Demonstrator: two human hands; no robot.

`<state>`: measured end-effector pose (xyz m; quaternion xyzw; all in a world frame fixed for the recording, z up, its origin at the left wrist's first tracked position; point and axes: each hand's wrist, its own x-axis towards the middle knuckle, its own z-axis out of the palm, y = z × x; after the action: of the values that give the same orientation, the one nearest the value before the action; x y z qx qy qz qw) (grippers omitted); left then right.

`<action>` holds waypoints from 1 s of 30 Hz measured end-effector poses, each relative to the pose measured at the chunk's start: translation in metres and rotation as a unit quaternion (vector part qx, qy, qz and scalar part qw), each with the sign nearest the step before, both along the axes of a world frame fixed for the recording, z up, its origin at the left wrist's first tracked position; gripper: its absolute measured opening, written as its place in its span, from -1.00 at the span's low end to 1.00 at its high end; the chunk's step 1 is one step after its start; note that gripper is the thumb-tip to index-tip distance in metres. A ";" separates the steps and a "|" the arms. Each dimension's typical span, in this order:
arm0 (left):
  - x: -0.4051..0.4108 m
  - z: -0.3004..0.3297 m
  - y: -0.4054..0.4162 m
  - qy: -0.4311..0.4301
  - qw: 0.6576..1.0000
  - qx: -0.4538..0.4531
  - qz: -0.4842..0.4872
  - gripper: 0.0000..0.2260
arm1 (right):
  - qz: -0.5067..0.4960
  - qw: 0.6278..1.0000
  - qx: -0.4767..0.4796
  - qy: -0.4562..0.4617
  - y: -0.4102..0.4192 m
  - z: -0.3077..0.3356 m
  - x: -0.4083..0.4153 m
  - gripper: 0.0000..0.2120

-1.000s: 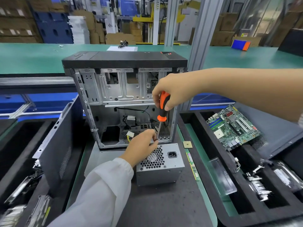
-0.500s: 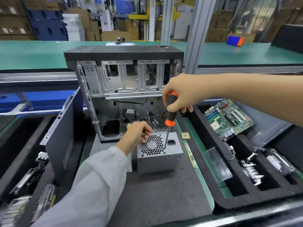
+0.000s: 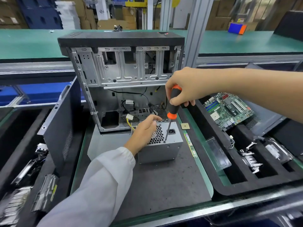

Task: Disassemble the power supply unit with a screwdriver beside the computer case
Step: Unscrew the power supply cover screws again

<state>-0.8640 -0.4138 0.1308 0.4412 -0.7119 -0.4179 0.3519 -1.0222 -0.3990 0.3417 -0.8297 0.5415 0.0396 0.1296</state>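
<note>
A grey metal power supply unit point(image 3: 161, 150) stands on the dark mat just in front of the opened computer case point(image 3: 121, 66). Its top face has a honeycomb grille and a power socket. My left hand point(image 3: 145, 131) rests on the unit's top left, fingers curled over the grille, steadying it. My right hand point(image 3: 185, 86) grips the black-and-orange screwdriver point(image 3: 173, 107) by its handle. The screwdriver stands nearly upright with its tip on a screw at the near edge of the unit's top face.
A black foam tray point(image 3: 218, 179) at the right holds a green motherboard point(image 3: 227, 110), a clear plastic piece and metal parts. A small chip point(image 3: 185, 126) and a memory stick point(image 3: 191, 147) lie beside the unit. A dark side panel point(image 3: 60, 128) leans at the left above bins of parts.
The screwdriver tip moved from the case's lower edge down to a screw on the unit's top face. My left hand shifted onto the grille. The view drew closer.
</note>
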 end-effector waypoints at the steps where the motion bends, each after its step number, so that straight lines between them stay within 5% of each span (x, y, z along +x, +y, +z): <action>1: 0.000 0.000 -0.001 0.006 1.000 0.005 -0.005 -0.75 | 0.000 1.000 0.000 0.001 0.000 0.000 0.000 -0.95; 15: 0.000 0.005 0.000 -0.009 0.999 0.032 -0.011 -0.72 | 0.010 1.000 -0.021 0.019 0.001 -0.004 0.004 -0.93; 30: 0.005 0.013 0.008 0.011 0.995 -0.007 -0.099 -0.89 | -0.041 0.991 -0.060 0.112 -0.016 -0.012 0.000 -0.58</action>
<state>-0.8588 -0.4057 0.1436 0.3614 -0.7511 -0.4509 0.3194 -1.0220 -0.4145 0.3302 -0.8032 0.5879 0.0945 0.0194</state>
